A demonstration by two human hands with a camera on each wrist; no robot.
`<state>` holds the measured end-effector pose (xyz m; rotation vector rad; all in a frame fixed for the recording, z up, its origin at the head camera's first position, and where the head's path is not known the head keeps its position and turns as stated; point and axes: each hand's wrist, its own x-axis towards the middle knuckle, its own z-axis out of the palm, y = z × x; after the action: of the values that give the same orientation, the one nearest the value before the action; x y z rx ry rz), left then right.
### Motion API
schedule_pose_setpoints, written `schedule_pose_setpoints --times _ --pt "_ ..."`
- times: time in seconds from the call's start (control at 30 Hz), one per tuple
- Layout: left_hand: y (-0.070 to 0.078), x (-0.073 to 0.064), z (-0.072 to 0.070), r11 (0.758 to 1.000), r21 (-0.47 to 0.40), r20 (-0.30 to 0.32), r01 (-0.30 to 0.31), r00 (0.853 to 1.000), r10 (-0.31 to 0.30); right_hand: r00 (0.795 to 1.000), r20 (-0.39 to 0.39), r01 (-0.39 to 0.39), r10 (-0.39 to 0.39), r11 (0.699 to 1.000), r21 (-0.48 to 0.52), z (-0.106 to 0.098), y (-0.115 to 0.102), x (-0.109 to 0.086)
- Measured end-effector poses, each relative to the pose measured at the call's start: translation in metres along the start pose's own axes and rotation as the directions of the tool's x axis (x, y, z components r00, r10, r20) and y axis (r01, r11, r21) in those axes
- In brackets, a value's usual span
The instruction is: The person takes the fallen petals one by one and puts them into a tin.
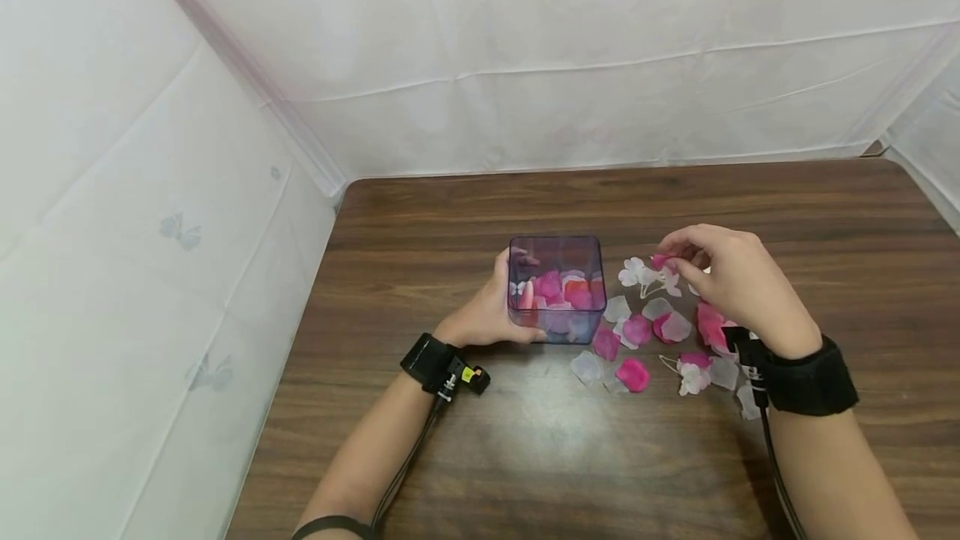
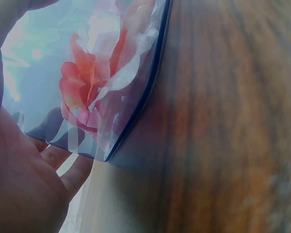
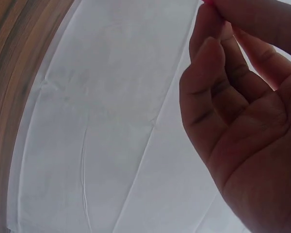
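Right hand (image 1: pixel 735 280) pinches pink petal (image 1: pixel 661 261); left hand (image 1: pixel 486 312) holds square translucent box (image 1: pixel 558 326).

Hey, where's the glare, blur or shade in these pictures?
Head: pale glare on the wooden tabletop in front of the translucent purple box; left wrist: bright reflections on the box, tabletop grain blurred at right; right wrist: the right hand in shade.

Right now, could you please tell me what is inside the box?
The box holds pink, white and orange-red petals. The upper ones cover much of what lies beneath, so the middle of the bottom cannot be seen.
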<state>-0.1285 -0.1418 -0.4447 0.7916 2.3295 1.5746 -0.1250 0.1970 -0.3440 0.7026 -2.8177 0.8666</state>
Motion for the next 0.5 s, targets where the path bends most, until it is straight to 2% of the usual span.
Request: schedule_pose_setpoints --times 0.1,0.3,0.43,0.5 --pt "0.0005 0.0000 0.0003 1.000 -0.009 0.001 0.006 1.000 -0.006 1.000 -0.022 0.020 -0.020 1.000 -0.009 0.0003 -0.0022 -0.0003" --pt "0.0052 0.0003 0.0007 1.000 -0.018 0.004 0.014 1.000 -0.014 0.991 -0.081 0.113 -0.110 0.993 0.028 0.0024 -0.0037 0.0004" --pt "0.0074 -0.0003 0.0010 0.999 -0.045 0.006 0.006 1.000 -0.006 0.988 -0.060 0.147 -0.143 0.987 0.057 0.0055 -0.0018 0.0023" --pt "0.0065 -0.0003 0.0016 0.999 -0.044 0.007 0.007 1.000 -0.007 0.986 -0.061 0.156 -0.154 0.987 0.036 0.0067 -0.0018 0.0022"
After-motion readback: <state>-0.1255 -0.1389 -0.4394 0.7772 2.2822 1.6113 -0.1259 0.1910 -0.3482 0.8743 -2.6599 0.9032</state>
